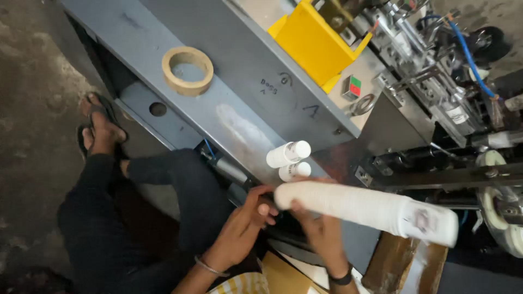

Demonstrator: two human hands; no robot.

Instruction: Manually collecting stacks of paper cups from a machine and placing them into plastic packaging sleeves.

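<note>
Stacked white paper cups (370, 209), long horizontal column, right hand (321, 234) fingers apparently clamped beneath, left hand (245, 223) fingers curled at its end.

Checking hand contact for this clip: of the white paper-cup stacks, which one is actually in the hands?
The long stack of white paper cups, held by both hands across the lower middle. The two short stacks lie untouched on the grey machine ledge.

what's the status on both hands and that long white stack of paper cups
Left hand at stack's near end. Right hand grips long white paper-cup stack from below. Two short cup stacks just behind.
</note>
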